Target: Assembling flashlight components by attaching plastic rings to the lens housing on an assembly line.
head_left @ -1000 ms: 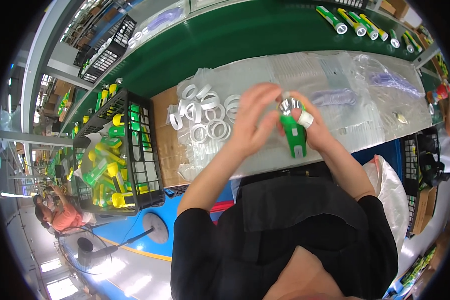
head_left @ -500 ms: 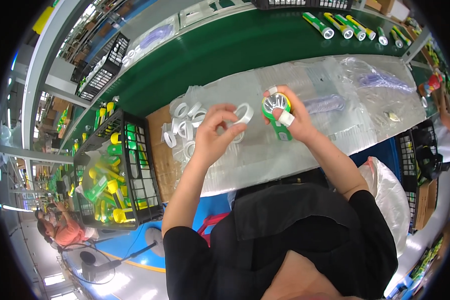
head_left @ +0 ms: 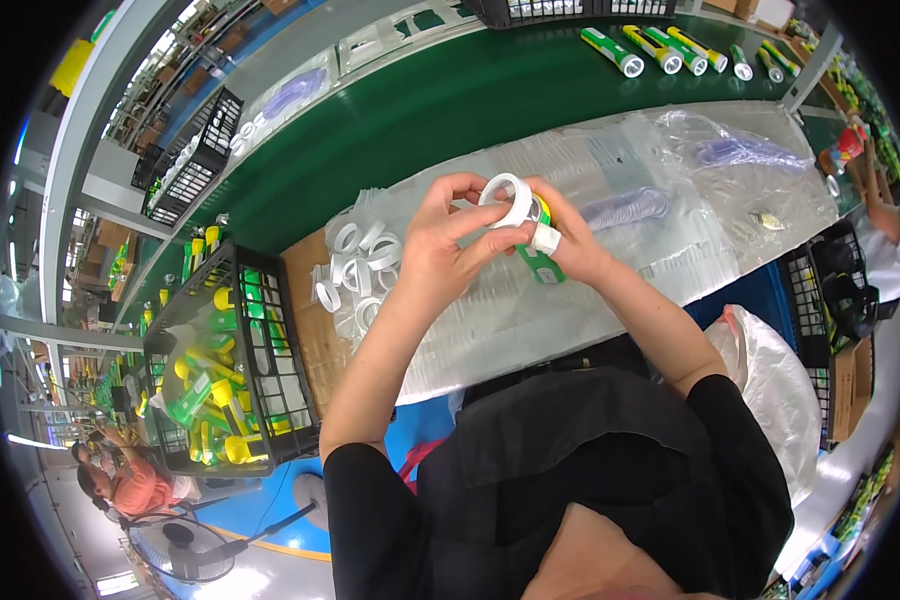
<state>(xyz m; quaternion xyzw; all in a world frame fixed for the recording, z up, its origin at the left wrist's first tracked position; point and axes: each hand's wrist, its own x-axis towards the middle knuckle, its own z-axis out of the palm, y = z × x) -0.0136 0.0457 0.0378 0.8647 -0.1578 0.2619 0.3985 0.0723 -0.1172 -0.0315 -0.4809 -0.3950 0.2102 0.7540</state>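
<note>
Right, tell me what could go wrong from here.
The ring in the left hand could slip, as it seems held only by the fingers.
The white wrap on the right hand might weaken that hand's grip on the torch.
The loose rings lie close to the left forearm, so a careless sweep could scatter them.

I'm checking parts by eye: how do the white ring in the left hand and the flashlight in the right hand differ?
Colour: the white ring is plain white; the flashlight shows green and yellow. Shape: the white ring is a short open hoop; the flashlight has a longer body. Holder: the left hand grips the white ring, the right hand the flashlight. Both are held close together.
</note>
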